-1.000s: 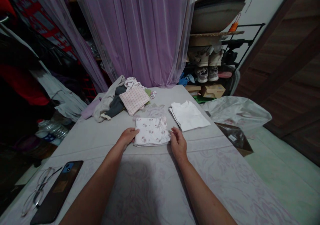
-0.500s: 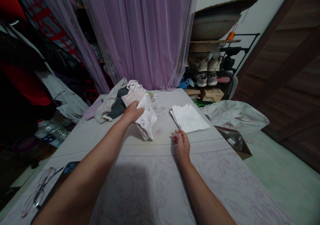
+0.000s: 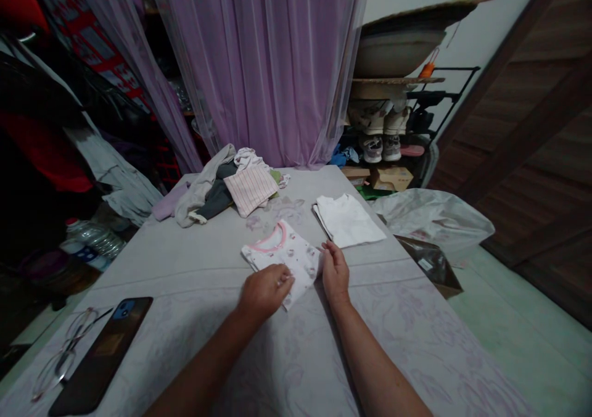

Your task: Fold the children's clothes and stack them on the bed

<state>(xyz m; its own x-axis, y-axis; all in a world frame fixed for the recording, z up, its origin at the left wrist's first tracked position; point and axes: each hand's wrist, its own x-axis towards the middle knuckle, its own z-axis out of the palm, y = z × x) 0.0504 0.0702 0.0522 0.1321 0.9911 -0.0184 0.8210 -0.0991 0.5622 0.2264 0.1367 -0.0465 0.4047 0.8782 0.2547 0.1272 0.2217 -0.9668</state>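
Observation:
A small white printed shirt [image 3: 296, 250] with a pink neckband lies folded on the cloth-covered table in front of me. My left hand [image 3: 266, 290] is closed on its near left part, pinching the fabric between thumb and fingers. My right hand [image 3: 336, 272] stands on edge at the shirt's right side, fingers stretched forward and touching or nearly touching it. Just beyond that hand lies a stack of folded white clothes [image 3: 351, 219]. A pink striped folded garment [image 3: 250, 190] rests against a loose heap of clothes [image 3: 206, 185] at the far left.
Eyeglasses [image 3: 65, 349] and a dark phone [image 3: 104, 355] lie at the table's near left. A purple curtain [image 3: 268, 65] hangs behind the far edge. To the right are a shoe rack [image 3: 416, 90], a clear plastic bag [image 3: 435, 216] and an open cardboard box [image 3: 451, 284].
My left hand has brought the printed shirt from beside the heap toward me and down onto the table. The shirt now lies between my hands, its neckline showing. My right hand has barely moved.

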